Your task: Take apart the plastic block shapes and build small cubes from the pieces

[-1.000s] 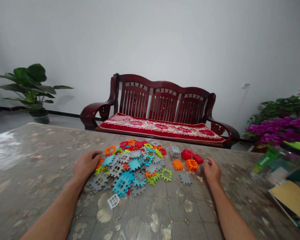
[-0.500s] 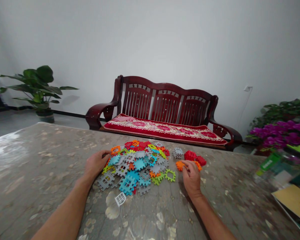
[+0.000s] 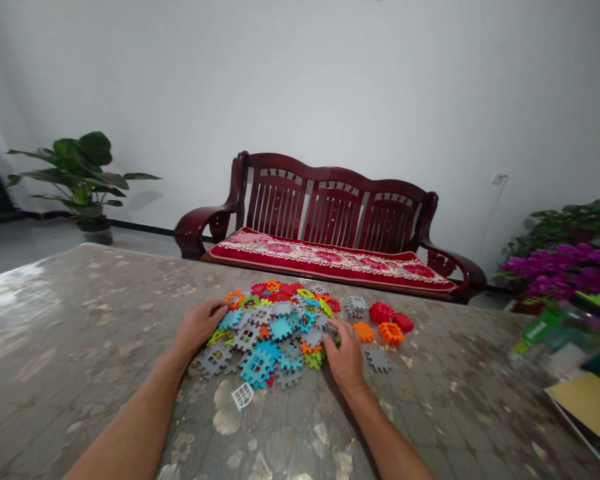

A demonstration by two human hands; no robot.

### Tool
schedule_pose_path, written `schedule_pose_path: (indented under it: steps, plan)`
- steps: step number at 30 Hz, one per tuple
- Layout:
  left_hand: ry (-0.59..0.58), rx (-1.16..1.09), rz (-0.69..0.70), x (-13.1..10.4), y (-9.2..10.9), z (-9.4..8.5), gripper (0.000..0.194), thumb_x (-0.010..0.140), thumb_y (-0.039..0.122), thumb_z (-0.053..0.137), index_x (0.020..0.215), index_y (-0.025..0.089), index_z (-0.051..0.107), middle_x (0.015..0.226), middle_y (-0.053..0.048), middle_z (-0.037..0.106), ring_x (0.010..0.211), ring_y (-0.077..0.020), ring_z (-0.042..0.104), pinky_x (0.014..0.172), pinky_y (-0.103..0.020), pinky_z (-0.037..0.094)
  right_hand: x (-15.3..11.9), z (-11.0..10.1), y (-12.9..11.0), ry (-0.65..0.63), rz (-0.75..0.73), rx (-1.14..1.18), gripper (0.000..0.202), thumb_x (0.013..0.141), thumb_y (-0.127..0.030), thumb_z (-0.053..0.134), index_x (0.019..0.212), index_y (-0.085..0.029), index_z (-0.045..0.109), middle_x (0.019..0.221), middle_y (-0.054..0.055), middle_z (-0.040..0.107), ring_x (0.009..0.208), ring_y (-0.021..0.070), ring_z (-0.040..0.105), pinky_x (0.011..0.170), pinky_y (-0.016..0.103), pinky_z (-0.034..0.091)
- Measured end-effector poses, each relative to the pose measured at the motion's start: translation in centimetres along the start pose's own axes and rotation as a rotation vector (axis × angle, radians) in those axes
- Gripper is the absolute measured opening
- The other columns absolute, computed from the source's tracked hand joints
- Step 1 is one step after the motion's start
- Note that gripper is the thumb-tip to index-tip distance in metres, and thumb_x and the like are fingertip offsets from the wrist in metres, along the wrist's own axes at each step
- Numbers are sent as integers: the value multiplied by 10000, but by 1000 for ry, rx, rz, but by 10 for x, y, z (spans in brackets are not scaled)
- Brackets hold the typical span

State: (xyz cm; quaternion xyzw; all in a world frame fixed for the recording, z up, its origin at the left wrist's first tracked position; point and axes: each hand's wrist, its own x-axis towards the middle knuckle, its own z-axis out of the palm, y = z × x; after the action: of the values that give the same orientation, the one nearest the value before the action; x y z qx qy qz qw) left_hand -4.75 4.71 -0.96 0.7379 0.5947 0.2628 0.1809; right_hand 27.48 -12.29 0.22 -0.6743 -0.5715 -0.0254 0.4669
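Observation:
A heap of interlocking plastic building tiles [image 3: 281, 327] in blue, grey, red, orange and lime lies on the table. My left hand [image 3: 203, 325] rests at its left edge, fingers stretched out beside an orange window tile [image 3: 235, 298]; it is open. At the right edge of the heap is my right hand [image 3: 344, 353], thumb and forefinger apart over grey tiles; no tile shows in its grip. Right of it lie a grey tile [image 3: 379, 360], a flat orange tile [image 3: 364, 332], orange frame tiles [image 3: 391, 333], red tiles [image 3: 381, 311] and stacked grey tiles [image 3: 356, 307].
A white window piece [image 3: 243, 395] lies in front of the heap. At the right are a yellow-brown notebook [image 3: 587, 407], a clear container [image 3: 565, 360] and purple flowers [image 3: 565, 270]. Behind the patterned table [image 3: 105, 320] stands a wooden bench [image 3: 330, 207]; a potted plant [image 3: 87, 180] is at left.
My right hand has moved left from the orange tiles to the heap's edge, covering the place where a lime frame tile lay. A grey tile now shows below the orange ones.

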Motion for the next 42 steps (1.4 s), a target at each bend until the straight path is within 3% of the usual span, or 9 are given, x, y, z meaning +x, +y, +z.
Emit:
schedule_pose_path:
  steps: [8, 17, 22, 27, 33, 38, 42]
  plan:
    - [2, -79, 4, -4, 7, -2, 465, 863, 519, 422, 1064, 240, 733, 1058, -36, 762, 986, -247, 676, 867, -311, 494, -9, 2, -22, -100, -83, -207, 437, 763, -318, 708, 1187, -234, 640, 1155, 65, 668, 1075, 270, 557, 953, 402, 405]
    - [-16, -55, 15, -5, 9, -3, 406, 869, 423, 425, 1055, 234, 733, 1077, -38, 758, 992, -237, 675, 904, -318, 484, -5, 0, -13, -79, -114, -86, 246, 878, -378, 591, 1052, -239, 695, 1054, 62, 705, 1001, 238, 594, 892, 355, 422]
    - [-11, -47, 9, -6, 12, -5, 391, 861, 412, 438, 1045, 240, 738, 1049, -24, 766, 972, -227, 683, 865, -293, 499, 0, -4, 1, -57, 49, 19, 447, 963, -517, 384, 775, -226, 665, 747, 35, 672, 738, 199, 593, 679, 287, 397]
    - [-17, -25, -14, -4, 10, -4, 391, 856, 410, 444, 1056, 253, 741, 1068, -22, 762, 980, -225, 683, 859, -284, 495, 3, -2, 11, -51, 148, 175, 505, 926, -609, 382, 680, -212, 575, 604, -13, 547, 607, 164, 502, 595, 260, 348]
    - [-15, -47, -15, -4, 8, -3, 377, 847, 414, 466, 1050, 258, 744, 1074, -17, 761, 980, -224, 678, 869, -288, 491, 5, 1, 14, -42, 184, 243, 445, 879, -572, 466, 646, -203, 549, 575, -40, 486, 589, 140, 456, 562, 240, 336]
    - [-19, -43, -3, -4, 8, -3, 397, 863, 405, 440, 1088, 256, 731, 1130, -25, 745, 1029, -226, 666, 885, -296, 484, 6, 3, 14, -41, 217, 188, 261, 758, -452, 619, 727, -194, 606, 605, -37, 555, 564, 141, 482, 546, 236, 351]
    - [-24, -36, 13, -5, 9, -4, 405, 864, 408, 434, 1087, 247, 731, 1134, -34, 745, 1032, -231, 664, 892, -304, 484, 4, 0, 9, -21, 181, 190, 215, 771, -413, 600, 782, -198, 595, 662, -21, 592, 603, 159, 530, 588, 252, 402]
